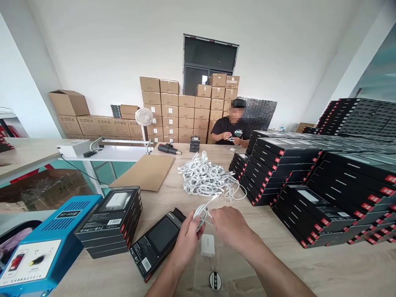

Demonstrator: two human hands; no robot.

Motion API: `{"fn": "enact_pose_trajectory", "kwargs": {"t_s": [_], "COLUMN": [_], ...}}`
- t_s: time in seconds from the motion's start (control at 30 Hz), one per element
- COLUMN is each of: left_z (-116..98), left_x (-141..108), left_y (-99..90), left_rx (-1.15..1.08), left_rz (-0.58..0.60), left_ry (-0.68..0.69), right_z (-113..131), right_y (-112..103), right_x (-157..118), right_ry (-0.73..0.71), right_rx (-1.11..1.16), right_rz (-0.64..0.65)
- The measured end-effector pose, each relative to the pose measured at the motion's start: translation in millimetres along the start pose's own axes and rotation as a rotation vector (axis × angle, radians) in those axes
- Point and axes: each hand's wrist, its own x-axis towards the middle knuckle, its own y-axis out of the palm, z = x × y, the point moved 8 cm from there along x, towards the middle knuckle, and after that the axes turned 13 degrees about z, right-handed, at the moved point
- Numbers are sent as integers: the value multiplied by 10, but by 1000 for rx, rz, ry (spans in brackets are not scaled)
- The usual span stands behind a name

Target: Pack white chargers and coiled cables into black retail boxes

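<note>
My left hand is closed on a coiled white cable over the table. Close on its right, my right hand has its fingers bent at the edge of the same coil, pinching part of it. Below the hands lies a white charger with its prongs toward me, and nearer me a round black-and-white label. An open black box lies left of my left hand. Beyond the hands is a tangled heap of white cables.
Stacked black boxes fill the right side. At left are more black boxes, a blue machine and a cardboard sheet. A heat gun lies farther back. Across the table, a person handles a cable.
</note>
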Motion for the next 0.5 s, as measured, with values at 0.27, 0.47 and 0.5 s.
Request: {"fn": "enact_pose_trajectory", "kwargs": {"t_s": [0.27,0.47,0.5], "left_z": [-6,186,196], "left_x": [27,49,44], "left_y": [-44,-53,-67], "left_rx": [-23,-246,-255], "left_rz": [12,198,197], "left_ry": [-1,-226,-238], "right_z": [148,137,105], "right_y": [-54,-16,-6], "right_x": [74,22,27], "right_ry": [-93,-242,-256], "right_rx": [-172,-83,-22], "right_rz": [-137,-483,-500]}}
